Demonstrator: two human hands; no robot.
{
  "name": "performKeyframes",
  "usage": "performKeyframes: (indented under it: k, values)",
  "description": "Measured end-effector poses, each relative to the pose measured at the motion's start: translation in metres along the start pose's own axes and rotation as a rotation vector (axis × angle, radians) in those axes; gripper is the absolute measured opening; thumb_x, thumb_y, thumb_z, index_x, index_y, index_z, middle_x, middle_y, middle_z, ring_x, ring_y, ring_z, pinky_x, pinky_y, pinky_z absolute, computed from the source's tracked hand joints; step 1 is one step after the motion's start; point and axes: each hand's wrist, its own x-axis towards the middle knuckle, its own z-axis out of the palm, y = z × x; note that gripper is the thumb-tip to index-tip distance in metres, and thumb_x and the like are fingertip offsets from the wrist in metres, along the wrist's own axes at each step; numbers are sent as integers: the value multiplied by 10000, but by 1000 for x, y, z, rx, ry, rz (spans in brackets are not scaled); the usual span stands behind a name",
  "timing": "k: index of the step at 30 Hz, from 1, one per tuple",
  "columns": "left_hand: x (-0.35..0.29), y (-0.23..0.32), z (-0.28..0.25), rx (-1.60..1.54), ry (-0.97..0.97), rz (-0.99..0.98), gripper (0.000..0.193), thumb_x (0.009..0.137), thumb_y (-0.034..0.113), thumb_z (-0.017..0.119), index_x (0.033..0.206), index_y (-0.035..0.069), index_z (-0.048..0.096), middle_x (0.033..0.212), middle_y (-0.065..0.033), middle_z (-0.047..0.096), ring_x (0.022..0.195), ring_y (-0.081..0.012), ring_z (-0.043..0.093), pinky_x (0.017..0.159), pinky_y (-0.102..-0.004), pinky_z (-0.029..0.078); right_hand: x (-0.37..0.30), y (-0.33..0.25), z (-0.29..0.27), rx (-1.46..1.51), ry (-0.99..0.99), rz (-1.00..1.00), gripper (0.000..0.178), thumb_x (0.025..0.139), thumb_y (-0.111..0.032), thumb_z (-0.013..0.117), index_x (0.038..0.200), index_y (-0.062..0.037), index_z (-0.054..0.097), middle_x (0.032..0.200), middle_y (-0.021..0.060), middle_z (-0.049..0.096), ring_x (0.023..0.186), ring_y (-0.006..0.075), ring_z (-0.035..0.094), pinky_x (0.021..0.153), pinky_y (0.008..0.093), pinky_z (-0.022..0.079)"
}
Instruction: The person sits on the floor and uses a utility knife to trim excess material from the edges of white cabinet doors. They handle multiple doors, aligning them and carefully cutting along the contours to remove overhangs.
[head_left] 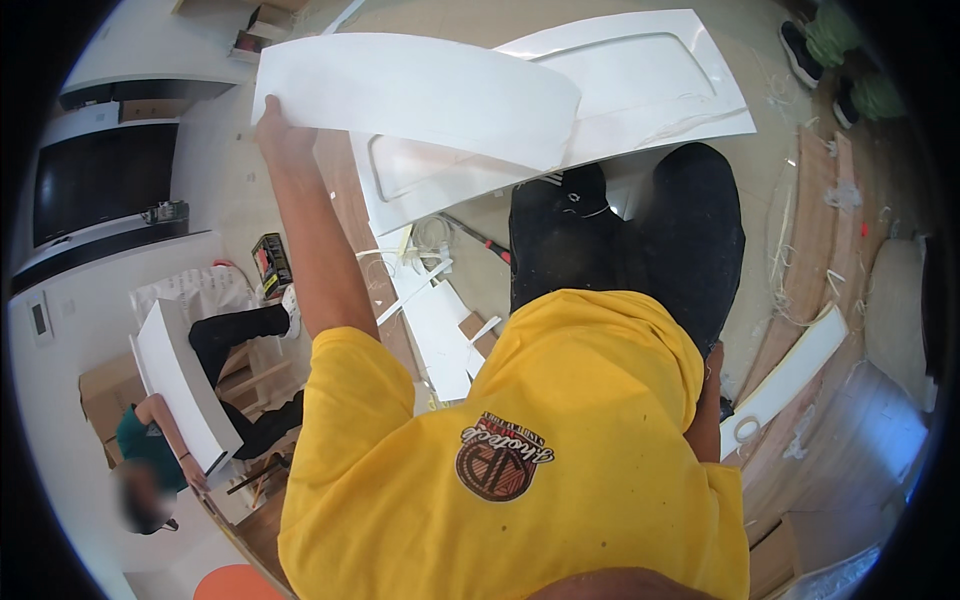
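My left hand [283, 135] grips the left end of a plain white panel [420, 95], its thumb on the top face. That panel lies slantwise over a larger white panel [640, 85] with a grooved rectangular outline, hiding part of it. The larger panel is in front of my knees, and one corner reaches far to the right. My right hand [714, 358] is low beside my right thigh, away from both panels. Most of it is hidden by my leg and the yellow shirt, so its fingers do not show.
A tool with a red and black handle [490, 246] lies near white strips [425, 290] on the floor. At left, another person holds a white board [185, 375]. Wood planks [790, 240] and a white strip [790, 375] lie right. Someone's shoes [800, 55] stand far right.
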Motion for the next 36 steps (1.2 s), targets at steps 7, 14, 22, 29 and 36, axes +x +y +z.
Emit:
performKeyframes:
  k: [7, 14, 22, 29, 36]
  values:
    - [-59, 3, 32, -159, -308, 151, 679, 1114, 535, 318, 1518, -2, 414, 1588, -147, 422, 1422, -334, 417, 1210, -534, 327, 33, -284, -131, 686, 203, -183, 542, 986, -222, 722, 1411, 46, 518, 1334, 201, 615, 1165, 246, 650, 982, 358, 545]
    - [-91, -56, 32, -1022, -606, 69, 181, 969, 221, 608, 942, 44, 629, 548, 60, 586, 421, -106, 501, 463, -287, 342, -28, -489, -135, 528, -282, -971, 851, 761, -69, 876, 1511, -84, 475, 1548, 114, 516, 1418, 295, 506, 1157, 416, 436]
    - [-109, -70, 42, -1240, -628, -11, 243, 1004, 282, 552, 930, 59, 611, 498, 55, 497, 381, -84, 449, 409, -256, 303, -62, -509, -102, 508, -370, -1131, 468, 898, -79, 770, 1348, -61, 645, 1378, 118, 641, 1097, 236, 693, 938, 323, 557]
    - [-118, -81, 37, -1328, -527, -136, 350, 980, 383, 510, 936, 46, 595, 520, 49, 403, 407, -108, 389, 417, -271, 338, -65, -511, -107, 694, -962, -558, 257, 1040, -188, 646, 1217, -7, 689, 997, 36, 732, 896, 68, 643, 797, 252, 531]
    - [-92, -123, 0, -1335, -609, -202, 360, 1030, 388, 477, 908, 78, 613, 520, 52, 450, 418, -111, 446, 470, -298, 386, -63, -509, -97, 735, -956, -514, 238, 1043, -189, 627, 1133, 16, 709, 899, 26, 730, 805, 67, 643, 747, 256, 531]
